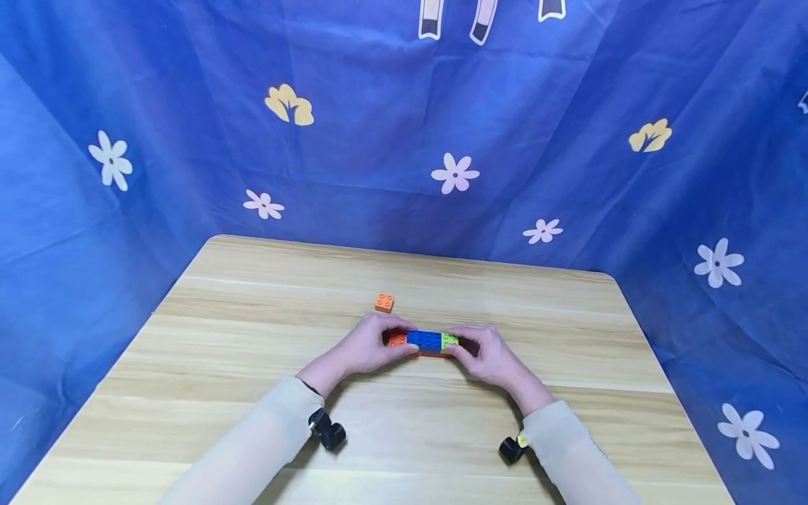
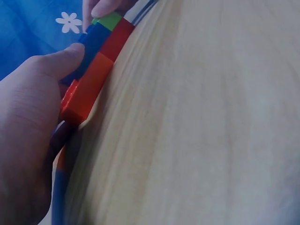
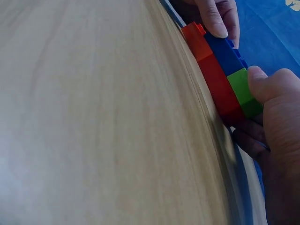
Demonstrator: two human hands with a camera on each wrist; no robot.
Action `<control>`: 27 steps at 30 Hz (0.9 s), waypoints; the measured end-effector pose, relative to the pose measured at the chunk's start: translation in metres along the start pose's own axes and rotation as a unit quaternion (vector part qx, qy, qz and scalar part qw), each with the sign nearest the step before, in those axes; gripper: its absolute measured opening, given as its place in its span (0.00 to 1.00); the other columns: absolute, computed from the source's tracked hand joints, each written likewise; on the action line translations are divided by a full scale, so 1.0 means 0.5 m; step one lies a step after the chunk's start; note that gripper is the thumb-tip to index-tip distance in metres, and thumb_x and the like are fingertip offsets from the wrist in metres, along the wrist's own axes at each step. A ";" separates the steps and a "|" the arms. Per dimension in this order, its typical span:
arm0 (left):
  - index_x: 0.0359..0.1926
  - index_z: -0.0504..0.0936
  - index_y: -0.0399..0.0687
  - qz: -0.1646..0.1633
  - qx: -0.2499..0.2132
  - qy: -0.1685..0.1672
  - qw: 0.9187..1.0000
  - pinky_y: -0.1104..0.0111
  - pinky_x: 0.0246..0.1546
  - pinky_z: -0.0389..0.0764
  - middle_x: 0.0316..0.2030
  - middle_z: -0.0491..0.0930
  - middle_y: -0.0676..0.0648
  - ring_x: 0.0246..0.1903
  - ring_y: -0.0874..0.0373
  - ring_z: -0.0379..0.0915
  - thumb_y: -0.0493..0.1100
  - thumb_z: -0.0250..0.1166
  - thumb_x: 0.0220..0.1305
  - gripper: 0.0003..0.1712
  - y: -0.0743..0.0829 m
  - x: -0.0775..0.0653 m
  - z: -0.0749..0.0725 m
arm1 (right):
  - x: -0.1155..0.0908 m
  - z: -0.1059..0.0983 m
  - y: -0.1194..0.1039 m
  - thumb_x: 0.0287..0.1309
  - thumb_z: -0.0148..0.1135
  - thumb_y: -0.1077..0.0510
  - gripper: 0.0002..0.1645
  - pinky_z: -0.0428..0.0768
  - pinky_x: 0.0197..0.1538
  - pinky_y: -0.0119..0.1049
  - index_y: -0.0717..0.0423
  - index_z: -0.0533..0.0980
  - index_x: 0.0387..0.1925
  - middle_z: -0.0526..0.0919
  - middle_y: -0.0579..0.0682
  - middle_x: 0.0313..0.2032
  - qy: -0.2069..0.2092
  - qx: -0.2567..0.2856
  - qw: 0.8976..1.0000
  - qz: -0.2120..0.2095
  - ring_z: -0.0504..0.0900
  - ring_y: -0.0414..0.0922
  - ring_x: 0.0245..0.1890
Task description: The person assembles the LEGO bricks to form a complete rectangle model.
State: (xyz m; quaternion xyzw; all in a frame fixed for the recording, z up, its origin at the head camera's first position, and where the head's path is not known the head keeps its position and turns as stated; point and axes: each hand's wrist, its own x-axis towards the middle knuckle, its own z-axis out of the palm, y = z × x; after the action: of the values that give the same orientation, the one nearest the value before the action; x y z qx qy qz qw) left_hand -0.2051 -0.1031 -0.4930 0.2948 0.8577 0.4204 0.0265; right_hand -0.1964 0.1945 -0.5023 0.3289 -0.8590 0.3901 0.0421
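Note:
Two layers of toy building bricks form one block at the middle of the table. Below, an orange-red brick (image 2: pixel 91 86) and a red brick (image 3: pixel 220 89) lie end to end. On top sit a long blue brick (image 1: pixel 424 341) and, at the right end, a small lime-green brick (image 3: pixel 244 91). Studs of the orange-red brick show bare at the left end. My left hand (image 1: pixel 366 345) pinches the blue brick between thumb and fingers, front and back. With thumb and fingers, my right hand (image 1: pixel 495 356) pinches the green brick; its far-side fingers are partly hidden in the right wrist view.
A loose orange brick (image 1: pixel 384 302) with studs up lies behind the left hand. The wood-grain table (image 1: pixel 404 435) has a blue patterned cloth (image 1: pixel 379 140) hanging behind it and at both sides. A small black device (image 1: pixel 328 431) is worn at each wrist.

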 end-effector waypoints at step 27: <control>0.61 0.86 0.42 -0.002 0.059 0.043 0.997 0.50 0.63 0.79 0.56 0.86 0.47 0.59 0.47 0.81 0.56 0.78 0.64 0.32 -0.030 0.036 -0.109 | -0.011 0.012 0.009 0.68 0.73 0.56 0.20 0.82 0.62 0.49 0.57 0.85 0.59 0.88 0.52 0.54 0.020 0.019 1.000 -0.006 0.86 0.48 0.55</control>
State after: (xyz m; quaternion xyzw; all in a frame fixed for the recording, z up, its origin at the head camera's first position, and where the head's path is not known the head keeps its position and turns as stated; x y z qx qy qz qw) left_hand -0.2431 -0.1391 -0.4650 0.2760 0.8819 0.3812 -0.0275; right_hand -0.1937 0.1954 -0.5113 0.3267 -0.8487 0.4122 0.0551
